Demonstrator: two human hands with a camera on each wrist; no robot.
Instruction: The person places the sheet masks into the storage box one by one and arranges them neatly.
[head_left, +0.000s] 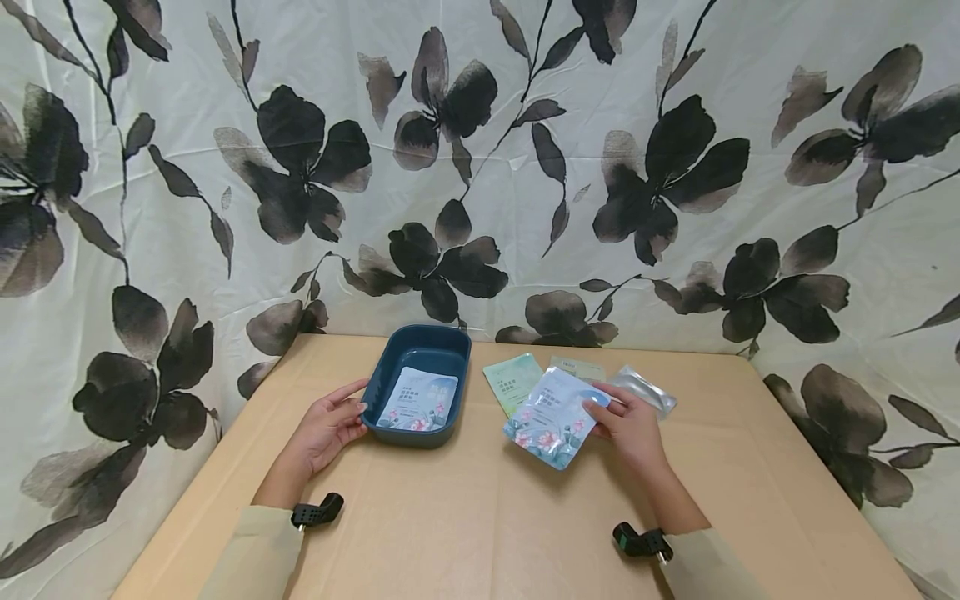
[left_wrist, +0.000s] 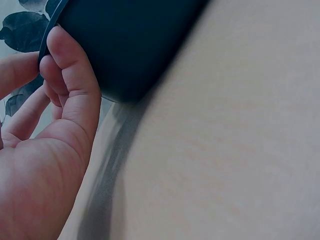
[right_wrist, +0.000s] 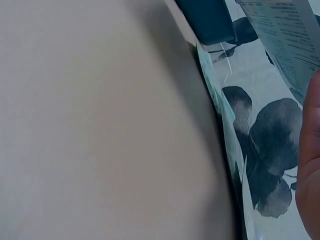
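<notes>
My left hand (head_left: 333,429) pinches the near left rim of a dark blue rectangular bin (head_left: 428,437). In the left wrist view, the thumb and fingers (left_wrist: 70,65) meet at the bin's lip. Inside the bin lies a pale blue face mask packet (head_left: 420,398) with pink flowers. To the right, my right hand (head_left: 626,421) holds a matching face mask packet (head_left: 551,421) by its right corner, raised and tilted over other packets. Its printed back (right_wrist: 287,45) shows in the right wrist view.
A green packet (head_left: 510,377), a pale green packet (head_left: 577,367) and a silver packet (head_left: 647,390) lie on the tan table (head_left: 480,525), partly covered by the held packet and hand. A floral cloth (head_left: 540,275) hangs behind the table's far edge.
</notes>
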